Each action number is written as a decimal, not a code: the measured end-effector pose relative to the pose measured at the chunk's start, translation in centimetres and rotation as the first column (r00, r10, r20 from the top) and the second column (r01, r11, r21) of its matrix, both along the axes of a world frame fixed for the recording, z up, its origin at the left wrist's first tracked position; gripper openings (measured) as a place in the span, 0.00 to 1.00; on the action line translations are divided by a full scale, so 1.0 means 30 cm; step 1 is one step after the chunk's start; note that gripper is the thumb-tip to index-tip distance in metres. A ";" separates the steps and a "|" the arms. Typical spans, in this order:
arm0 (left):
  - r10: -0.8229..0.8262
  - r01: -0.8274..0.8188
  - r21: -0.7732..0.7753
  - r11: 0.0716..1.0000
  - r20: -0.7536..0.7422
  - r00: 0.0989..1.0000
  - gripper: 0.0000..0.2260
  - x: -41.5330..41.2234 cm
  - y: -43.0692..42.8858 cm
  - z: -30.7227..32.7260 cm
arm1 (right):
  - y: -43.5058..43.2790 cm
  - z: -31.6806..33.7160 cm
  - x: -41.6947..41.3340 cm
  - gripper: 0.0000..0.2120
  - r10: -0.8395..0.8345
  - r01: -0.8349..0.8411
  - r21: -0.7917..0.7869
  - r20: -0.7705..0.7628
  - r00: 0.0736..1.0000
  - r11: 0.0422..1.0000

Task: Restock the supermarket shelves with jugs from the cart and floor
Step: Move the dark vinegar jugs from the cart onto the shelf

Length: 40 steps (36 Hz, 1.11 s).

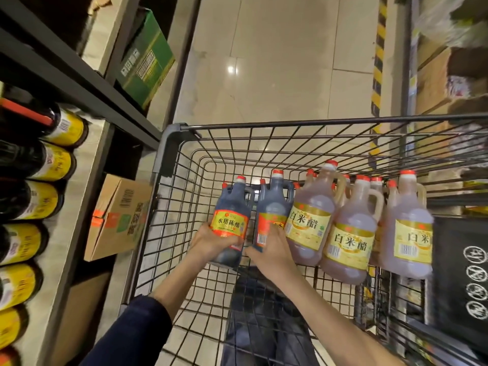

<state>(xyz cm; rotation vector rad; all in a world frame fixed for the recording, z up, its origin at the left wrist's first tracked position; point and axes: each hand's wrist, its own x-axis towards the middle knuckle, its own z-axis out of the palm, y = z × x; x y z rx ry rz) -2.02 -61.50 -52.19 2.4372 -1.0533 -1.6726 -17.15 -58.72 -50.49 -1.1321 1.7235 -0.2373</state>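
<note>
A wire shopping cart holds several red-capped jugs. Two dark vinegar jugs with orange-red labels stand at its left. My left hand grips the lower body of the first dark jug from the left side. Beside it, my right hand holds the base of the second dark jug, fingers wrapped over its label. To the right stand several pale rice-vinegar jugs with yellow labels. On the left, the shelf carries a row of dark bottles with yellow labels.
A brown cardboard box sits on the floor between shelf and cart. A green carton stands further up the aisle by the shelf. A black crate with white marks fills the cart's right side. Beige tiled floor stretches ahead; more shelving lines the right.
</note>
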 end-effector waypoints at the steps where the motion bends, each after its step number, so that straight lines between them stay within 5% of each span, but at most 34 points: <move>1: 0.015 -0.015 0.007 1.000 -0.004 1.000 0.28 0.005 0.007 0.000 | -0.002 -0.001 -0.001 0.26 -0.015 0.015 0.007 -0.005 1.000 1.000; 9: 0.032 -0.030 0.055 0.998 -0.040 0.999 0.28 0.022 0.015 0.036 | 0.024 -0.013 -0.033 0.16 -0.061 0.062 0.043 -0.016 0.998 0.997; 14: 0.030 -0.026 0.037 0.999 -0.092 0.995 0.20 0.020 0.014 0.061 | 0.045 -0.017 -0.051 0.25 -0.066 0.070 0.074 -0.048 0.997 0.995; 19: 0.085 -0.076 0.056 0.996 -0.164 0.983 0.22 0.035 0.013 0.059 | 0.028 -0.052 -0.053 0.36 -0.171 0.182 0.171 -0.075 0.982 0.968; 23: 0.119 -0.109 0.058 0.992 -0.216 0.969 0.21 0.045 0.013 0.071 | 0.021 -0.096 -0.068 0.25 -0.238 0.250 0.121 -0.105 0.966 0.961; 26: 0.125 -0.115 0.059 0.992 -0.229 0.965 0.28 0.051 0.012 0.071 | 0.020 -0.126 -0.061 0.33 -0.226 0.247 0.145 -0.147 0.963 0.958; 34: 0.148 -0.137 0.065 0.988 -0.218 0.965 0.16 0.042 0.017 0.068 | -0.006 -0.171 -0.049 0.38 -0.257 0.297 0.173 -0.220 0.941 0.939; 40: 0.179 -0.161 0.106 0.981 -0.199 0.963 0.20 0.043 0.027 0.050 | -0.016 -0.176 -0.044 0.27 -0.408 0.375 0.311 0.048 0.912 0.873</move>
